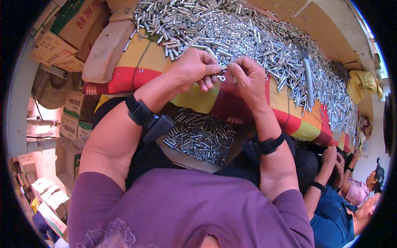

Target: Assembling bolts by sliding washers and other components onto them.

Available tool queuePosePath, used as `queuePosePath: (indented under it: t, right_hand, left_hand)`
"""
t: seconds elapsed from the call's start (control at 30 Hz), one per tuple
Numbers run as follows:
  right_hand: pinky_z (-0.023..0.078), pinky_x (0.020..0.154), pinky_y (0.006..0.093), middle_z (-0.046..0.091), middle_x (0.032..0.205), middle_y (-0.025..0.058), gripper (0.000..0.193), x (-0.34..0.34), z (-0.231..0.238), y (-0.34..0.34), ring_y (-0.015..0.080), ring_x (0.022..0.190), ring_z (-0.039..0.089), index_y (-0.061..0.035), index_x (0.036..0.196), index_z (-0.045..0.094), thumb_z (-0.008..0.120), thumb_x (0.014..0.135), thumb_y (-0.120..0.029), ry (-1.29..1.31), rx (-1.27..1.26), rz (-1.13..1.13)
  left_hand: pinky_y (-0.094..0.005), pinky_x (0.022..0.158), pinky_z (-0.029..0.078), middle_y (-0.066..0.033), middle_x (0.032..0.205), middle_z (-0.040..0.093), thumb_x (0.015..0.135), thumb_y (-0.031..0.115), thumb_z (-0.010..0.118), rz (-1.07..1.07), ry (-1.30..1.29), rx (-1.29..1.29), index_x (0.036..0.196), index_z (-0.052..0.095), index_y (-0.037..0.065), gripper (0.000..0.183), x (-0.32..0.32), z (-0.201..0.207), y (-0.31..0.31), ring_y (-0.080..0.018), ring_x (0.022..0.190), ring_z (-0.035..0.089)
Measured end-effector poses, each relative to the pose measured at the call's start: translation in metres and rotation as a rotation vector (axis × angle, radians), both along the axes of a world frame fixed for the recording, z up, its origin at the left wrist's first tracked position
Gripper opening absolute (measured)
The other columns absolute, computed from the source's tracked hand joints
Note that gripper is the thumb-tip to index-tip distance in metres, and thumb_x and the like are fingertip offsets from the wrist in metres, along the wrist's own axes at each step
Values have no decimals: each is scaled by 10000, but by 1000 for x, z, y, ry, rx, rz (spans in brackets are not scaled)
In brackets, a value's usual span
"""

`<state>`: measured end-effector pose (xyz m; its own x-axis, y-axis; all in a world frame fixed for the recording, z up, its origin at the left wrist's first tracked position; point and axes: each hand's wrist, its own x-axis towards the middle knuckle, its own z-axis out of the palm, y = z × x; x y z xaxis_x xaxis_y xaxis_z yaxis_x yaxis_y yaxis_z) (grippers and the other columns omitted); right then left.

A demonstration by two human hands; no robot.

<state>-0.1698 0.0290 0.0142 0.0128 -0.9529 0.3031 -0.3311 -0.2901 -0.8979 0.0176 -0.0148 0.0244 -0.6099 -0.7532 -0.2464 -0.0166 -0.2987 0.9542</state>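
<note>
My left hand is closed, thumb and forefinger pinched at a small metal part at the near edge of the heap. Close beside it, my right hand is also closed in a pinch; its fingertips hide what they hold. A small washer shows between the two hands, just below the fingertips; whether it is held or lies on the cloth I cannot tell. Behind the hands spreads a heap of metal sleeves, with loose washers and nuts in its middle.
A checked cloth covers the near table edge. Below it, an open box holds many metal bolts. A brick and cartons stand left. A grey tube lies on the heap at right. Two people sit further right.
</note>
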Motion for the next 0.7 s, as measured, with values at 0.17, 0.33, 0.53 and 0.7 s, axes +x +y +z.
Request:
queuePosePath:
  t: [0.17,0.33,0.53,0.7]
  right_hand:
    - [421,536,251,603,695,42,261,0,-9,-6,109,616,538,-3,849,657,574,897,-245,-19,53,-79]
    - [255,1098,379,449,1293,249,722,18,4,1,302,1265,391,127,1231,427,255,965,-522,-822,109,20]
    - [259,1091,367,453,1312,212,600,43,29,45,270,1255,407,106,1262,415,356,979,-420,-855,-32,131]
    - [485,669,361,595,848,98,121,12,2,15,247,754,604,-49,914,649,624,795,-42,324,-198,-178]
  left_hand:
    - [-226,357,469,-65,645,611,849,107,614,-4,-65,-164,835,627,-21,129,-9,3,8,-116,446,586]
    - [-243,361,477,-69,634,612,854,99,603,-154,-55,-89,810,624,-27,135,-25,0,37,-127,429,585]
    - [-230,408,494,-49,684,622,874,192,618,278,-14,-147,842,642,5,191,7,-8,1,-116,500,599]
    - [-233,378,460,-59,745,656,855,185,619,-170,-222,-132,869,664,-1,192,22,1,14,-111,448,571]
